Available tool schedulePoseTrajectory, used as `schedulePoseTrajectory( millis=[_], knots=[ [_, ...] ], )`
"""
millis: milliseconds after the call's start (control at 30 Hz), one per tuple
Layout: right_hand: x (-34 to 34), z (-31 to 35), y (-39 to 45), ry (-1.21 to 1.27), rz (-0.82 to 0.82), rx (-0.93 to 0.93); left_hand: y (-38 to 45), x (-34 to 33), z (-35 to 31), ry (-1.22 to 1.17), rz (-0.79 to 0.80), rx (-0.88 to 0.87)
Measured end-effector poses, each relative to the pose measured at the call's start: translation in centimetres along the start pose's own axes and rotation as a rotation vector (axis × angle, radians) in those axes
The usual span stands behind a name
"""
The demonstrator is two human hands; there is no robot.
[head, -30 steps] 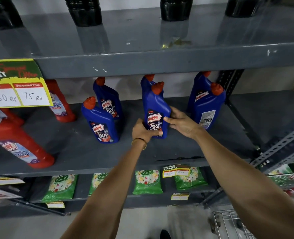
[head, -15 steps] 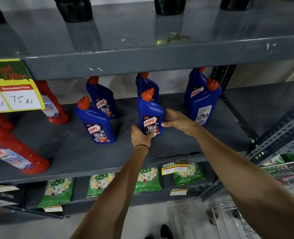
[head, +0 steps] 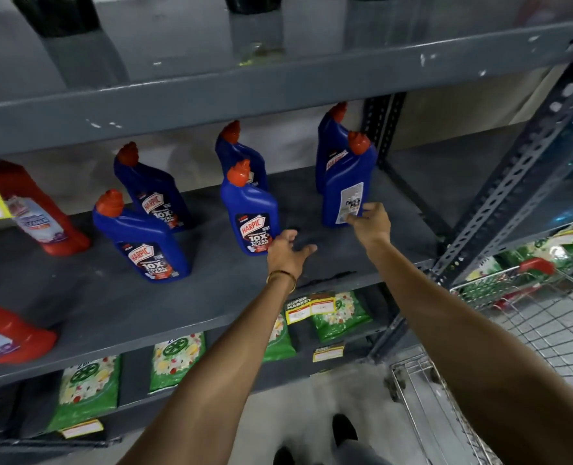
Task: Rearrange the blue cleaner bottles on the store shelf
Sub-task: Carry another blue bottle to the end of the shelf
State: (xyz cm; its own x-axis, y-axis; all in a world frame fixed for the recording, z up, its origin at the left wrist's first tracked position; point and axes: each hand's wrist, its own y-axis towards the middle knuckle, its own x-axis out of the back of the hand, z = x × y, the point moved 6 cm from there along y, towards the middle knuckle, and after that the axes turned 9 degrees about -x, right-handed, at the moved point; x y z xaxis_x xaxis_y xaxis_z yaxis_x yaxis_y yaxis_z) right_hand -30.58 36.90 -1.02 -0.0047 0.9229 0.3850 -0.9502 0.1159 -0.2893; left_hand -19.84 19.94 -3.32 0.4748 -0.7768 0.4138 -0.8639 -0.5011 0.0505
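- Landmark: centre bottle (head: 249,209), blue with orange cap, "HARPIC 10X" label facing the camera, upright on the grey shelf (head: 110,307).
- Left hand (head: 286,251) just right of the centre bottle's base; thumb tip at or barely off the label's lower right edge, contact cannot be told. Fingers (head: 306,249) spread loosely, nothing in them. Gold bangle (head: 281,276) on the wrist.
- Right hand (head: 370,223) further right of the centre bottle, at the lower front of the right bottle (head: 347,186). Its fingers are partly curled, tips on the white back label; thumb at the bottle's right edge. A light pinch, not a full wrap.
- Right bottle stands upright, back label forward. Another blue bottle (head: 328,135) directly behind it, close or touching.
- One blue bottle (head: 241,156) directly behind the centre bottle, mostly hidden.
- Left of the centre bottle: two blue bottles, front one (head: 144,239) and back one (head: 152,189), both leaning in this wide view, labels forward.
- Further left: red bottles (head: 40,213), one partly cut by the frame edge.
- Below the shelf: green packets (head: 177,359). Wire cart (head: 500,297) far right.
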Motion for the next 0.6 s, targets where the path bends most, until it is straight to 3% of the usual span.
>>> schedulePoseTrajectory(
  millis=[333,600],
  knots=[
    [0.9,3.1,4.5,-0.06,0.322,0.197,6.9,-5.6,-4.3,-0.003,0.194,0.02],
    [1.1,2.7,5.6,0.033,0.453,0.246,7.4,-6.6,-5.6,0.019,0.115,-0.039]
  ],
)
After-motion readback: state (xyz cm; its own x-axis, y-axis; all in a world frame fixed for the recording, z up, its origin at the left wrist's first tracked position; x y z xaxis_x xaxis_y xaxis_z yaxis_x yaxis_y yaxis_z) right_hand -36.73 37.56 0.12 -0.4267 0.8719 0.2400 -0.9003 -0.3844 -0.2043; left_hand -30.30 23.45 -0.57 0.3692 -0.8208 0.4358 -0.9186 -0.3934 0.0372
